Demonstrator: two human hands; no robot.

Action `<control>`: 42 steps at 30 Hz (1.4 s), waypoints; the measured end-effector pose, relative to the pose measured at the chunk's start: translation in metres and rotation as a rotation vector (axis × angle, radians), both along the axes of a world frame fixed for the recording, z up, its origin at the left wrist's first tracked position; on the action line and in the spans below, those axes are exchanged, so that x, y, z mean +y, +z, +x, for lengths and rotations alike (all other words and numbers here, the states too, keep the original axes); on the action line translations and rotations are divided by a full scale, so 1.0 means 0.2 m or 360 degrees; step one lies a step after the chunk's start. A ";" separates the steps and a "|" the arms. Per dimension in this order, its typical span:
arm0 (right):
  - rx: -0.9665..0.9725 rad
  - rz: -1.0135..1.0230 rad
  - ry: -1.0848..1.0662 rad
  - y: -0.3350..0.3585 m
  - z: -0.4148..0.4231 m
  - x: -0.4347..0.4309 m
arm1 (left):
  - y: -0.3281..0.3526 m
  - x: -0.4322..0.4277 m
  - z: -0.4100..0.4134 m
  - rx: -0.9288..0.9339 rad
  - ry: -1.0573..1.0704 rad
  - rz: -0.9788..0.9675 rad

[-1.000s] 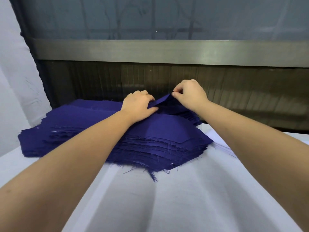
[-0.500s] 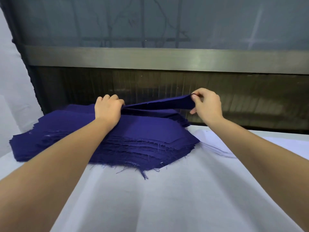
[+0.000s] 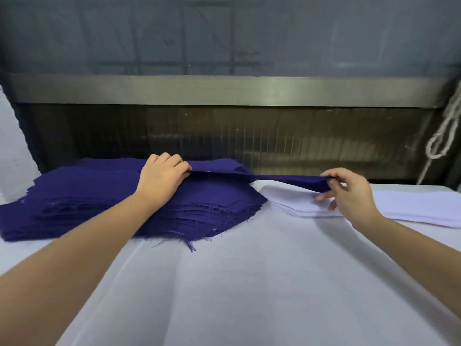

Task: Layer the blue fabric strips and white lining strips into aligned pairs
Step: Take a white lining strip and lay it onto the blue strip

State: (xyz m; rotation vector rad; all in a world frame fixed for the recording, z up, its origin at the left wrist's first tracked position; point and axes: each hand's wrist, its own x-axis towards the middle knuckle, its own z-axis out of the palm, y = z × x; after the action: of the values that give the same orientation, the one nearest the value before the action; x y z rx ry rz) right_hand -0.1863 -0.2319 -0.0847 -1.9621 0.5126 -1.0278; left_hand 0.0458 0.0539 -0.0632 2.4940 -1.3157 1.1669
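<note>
A thick stack of blue fabric strips (image 3: 99,196) with frayed edges lies at the left on the white table. One blue strip (image 3: 274,178) is lifted off the top and stretched out to the right. My left hand (image 3: 162,181) grips its left end over the stack. My right hand (image 3: 346,191) pinches its right end between thumb and forefinger, above a flat pile of white lining strips (image 3: 299,203) that lies to the right of the blue stack.
White cloth (image 3: 249,283) covers the table toward me. A dark slatted panel with a metal rail (image 3: 224,91) runs along the back edge. A knotted white cord (image 3: 444,138) hangs at the far right.
My right hand has carried the strip's end far to the right, over the white lining pile. My left hand shifted along the stack top, still holding the other end. The view panned right.
</note>
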 end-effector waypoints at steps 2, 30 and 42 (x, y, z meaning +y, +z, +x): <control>0.0029 -0.0030 -0.0017 -0.03 -0.06 -0.02 | 0.01 0.00 -0.04 -0.0054 -0.0057 -0.0027; 0.1082 -0.0508 -0.0475 -0.03 -0.51 -0.21 | -0.17 -0.14 -0.59 0.0168 -0.0821 0.0528; 0.1713 -0.1193 -0.0812 0.00 -0.55 -0.22 | -0.14 -0.21 -0.62 0.0812 -0.0591 0.0469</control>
State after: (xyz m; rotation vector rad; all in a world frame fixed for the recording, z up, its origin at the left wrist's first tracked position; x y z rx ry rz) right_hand -0.2963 -0.2760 -0.0847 -3.1150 1.4114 -0.3280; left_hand -0.0783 0.0112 -0.0918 2.3361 -1.7647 0.2502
